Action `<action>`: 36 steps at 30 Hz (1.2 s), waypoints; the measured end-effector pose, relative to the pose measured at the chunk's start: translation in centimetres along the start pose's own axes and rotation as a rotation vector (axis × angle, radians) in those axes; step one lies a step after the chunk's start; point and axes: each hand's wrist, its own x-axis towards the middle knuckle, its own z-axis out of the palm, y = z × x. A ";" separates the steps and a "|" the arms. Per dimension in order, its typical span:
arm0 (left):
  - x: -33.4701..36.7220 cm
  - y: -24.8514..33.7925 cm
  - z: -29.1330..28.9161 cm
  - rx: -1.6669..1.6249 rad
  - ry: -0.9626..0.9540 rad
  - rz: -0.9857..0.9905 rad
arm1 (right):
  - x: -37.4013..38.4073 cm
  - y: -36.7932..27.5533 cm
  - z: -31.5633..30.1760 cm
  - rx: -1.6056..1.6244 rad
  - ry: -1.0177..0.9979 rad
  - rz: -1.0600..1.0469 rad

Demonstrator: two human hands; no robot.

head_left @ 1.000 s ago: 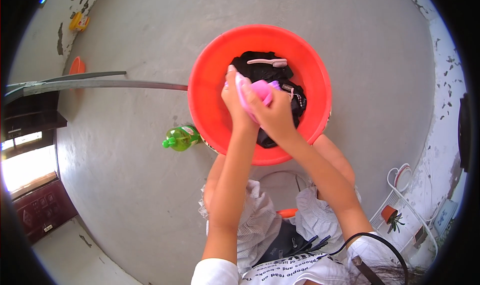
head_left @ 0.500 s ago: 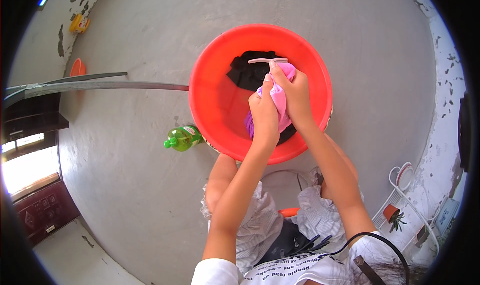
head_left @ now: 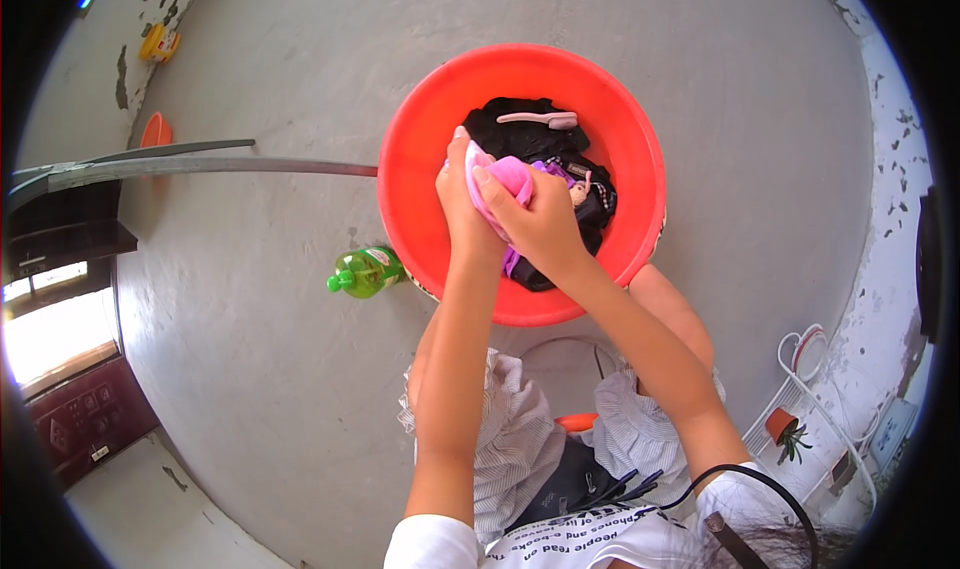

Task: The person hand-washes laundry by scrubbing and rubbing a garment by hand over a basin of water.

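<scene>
Over the red basin (head_left: 425, 119), both my hands grip one bunched pink cloth (head_left: 508, 177). My left hand (head_left: 465, 204) is closed round its left side, thumb pointing up. From the right, my right hand (head_left: 545, 224) wraps the same cloth with the thumb across it. Inside the basin lie black clothes (head_left: 515, 134), with a pink-handled brush (head_left: 540, 121) on top; its bristles do not show. Purple cloth and a small patterned piece (head_left: 582, 187) lie among darker fabric to the right, partly hidden by my right hand.
A green bottle (head_left: 366, 272) stands on the grey floor beside the basin's lower left. A grey metal bar (head_left: 220, 168) reaches in from the left to the rim. At lower right are a white rack (head_left: 770, 419) and a potted plant (head_left: 783, 427). My knees flank the basin's near side.
Both hands have moved left with the pink cloth, which is now more bunched. The brush and the purple and dark clothes on the right have come into fuller view.
</scene>
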 end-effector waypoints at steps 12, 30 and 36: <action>-3.2 -1.9 2.8 0.153 -0.015 -0.106 | 2.2 0.3 -3.2 0.124 0.114 0.180; -2.7 -1.5 2.8 0.180 -0.087 0.063 | 1.5 -0.4 -2.2 0.209 0.157 0.117; -3.7 -1.7 3.2 0.208 -0.036 -0.004 | 2.1 0.0 -2.8 0.265 0.170 0.179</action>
